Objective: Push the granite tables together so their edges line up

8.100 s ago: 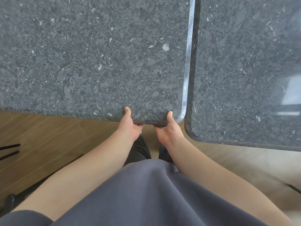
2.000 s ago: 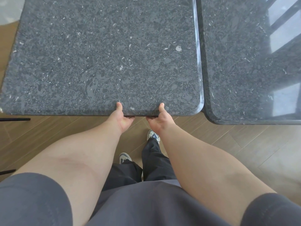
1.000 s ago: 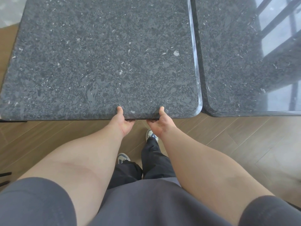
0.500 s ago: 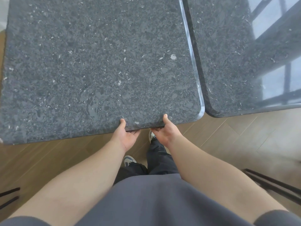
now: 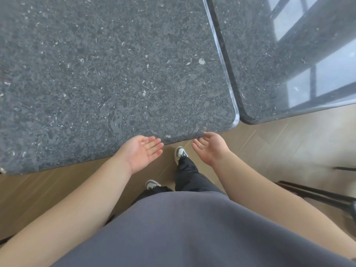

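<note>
Granite table [image 5: 115, 74] released, left hand [image 5: 141, 152], right hand [image 5: 211, 147] now palms-up

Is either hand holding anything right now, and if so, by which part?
Nothing is held. The left hand and right hand are open, palms up, at the near edge of the left table.

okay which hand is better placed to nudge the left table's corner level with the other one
Right. The right hand hovers open beside the left granite table's corner, nearest the right granite table.
</note>
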Demonstrator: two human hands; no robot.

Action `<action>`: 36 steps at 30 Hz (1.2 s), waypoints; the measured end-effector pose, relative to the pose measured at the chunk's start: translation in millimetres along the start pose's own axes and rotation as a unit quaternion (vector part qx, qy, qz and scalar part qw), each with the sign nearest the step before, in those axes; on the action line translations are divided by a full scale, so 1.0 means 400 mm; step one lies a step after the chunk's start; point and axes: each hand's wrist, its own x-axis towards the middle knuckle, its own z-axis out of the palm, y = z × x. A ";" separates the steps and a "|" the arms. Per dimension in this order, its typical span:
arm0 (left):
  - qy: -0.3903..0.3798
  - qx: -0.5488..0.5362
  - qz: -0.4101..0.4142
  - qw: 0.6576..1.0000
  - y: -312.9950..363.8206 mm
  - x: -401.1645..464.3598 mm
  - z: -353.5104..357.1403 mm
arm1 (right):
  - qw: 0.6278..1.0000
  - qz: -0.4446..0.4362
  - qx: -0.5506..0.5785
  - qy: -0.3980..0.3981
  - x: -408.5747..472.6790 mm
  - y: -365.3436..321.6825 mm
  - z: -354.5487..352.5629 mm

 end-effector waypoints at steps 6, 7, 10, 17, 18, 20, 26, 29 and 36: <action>0.009 0.129 0.102 0.986 0.043 -0.077 0.036 | 0.995 -0.059 -0.084 -0.012 -0.096 -0.040 -0.065; 0.022 0.165 0.130 0.978 0.047 -0.082 0.053 | 0.993 -0.069 -0.091 -0.017 -0.100 -0.062 -0.075; 0.048 0.235 0.197 0.951 0.053 -0.083 0.124 | 0.988 -0.105 -0.111 -0.019 -0.089 -0.149 -0.095; 0.089 0.245 0.218 0.940 0.014 -0.035 0.357 | 0.976 -0.130 -0.169 -0.033 -0.033 -0.425 -0.172; 0.092 0.239 0.216 0.942 0.005 -0.030 0.396 | 0.975 -0.133 -0.174 -0.034 -0.028 -0.468 -0.188; 0.096 0.230 0.222 0.943 -0.006 -0.022 0.468 | 0.973 -0.140 -0.180 -0.036 -0.023 -0.549 -0.212; 0.095 0.205 0.273 0.935 0.002 -0.041 0.602 | 0.967 -0.165 -0.182 -0.064 -0.040 -0.721 -0.216; 0.101 0.183 0.307 0.928 0.022 -0.059 0.646 | 0.956 -0.193 -0.197 -0.103 -0.067 -0.764 -0.181; 0.079 0.167 0.378 0.907 0.034 -0.136 0.754 | 0.922 -0.257 -0.219 -0.190 -0.166 -0.820 -0.081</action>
